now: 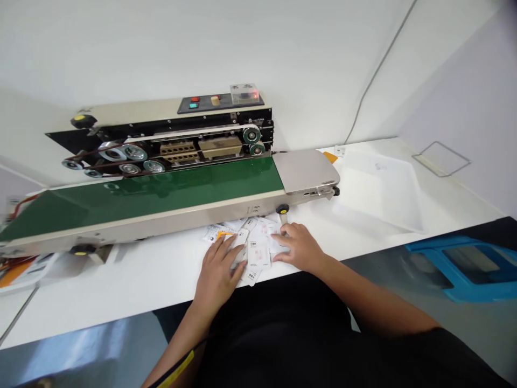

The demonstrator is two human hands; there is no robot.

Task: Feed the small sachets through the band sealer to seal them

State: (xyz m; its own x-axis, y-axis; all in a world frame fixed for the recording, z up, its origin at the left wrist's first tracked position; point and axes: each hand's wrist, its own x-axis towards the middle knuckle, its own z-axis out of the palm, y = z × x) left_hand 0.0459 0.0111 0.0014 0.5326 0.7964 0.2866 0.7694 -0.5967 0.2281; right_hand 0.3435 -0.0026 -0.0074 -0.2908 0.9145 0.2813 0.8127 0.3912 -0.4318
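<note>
A loose pile of small white sachets lies on the white table, just in front of a band sealing machine. My left hand lies flat on the left side of the pile, fingers spread over several sachets. My right hand rests on the pile's right side with its fingers curled down onto the packets. Neither hand has lifted a sachet off the table. The machine's green conveyor belt runs past the far side of the pile.
The sealer's control panel shows a red light. A metal outfeed plate ends the belt on the right. A blue crate sits low at the right. A wire bracket hangs on the right wall. Orange-and-white packaging lies far left.
</note>
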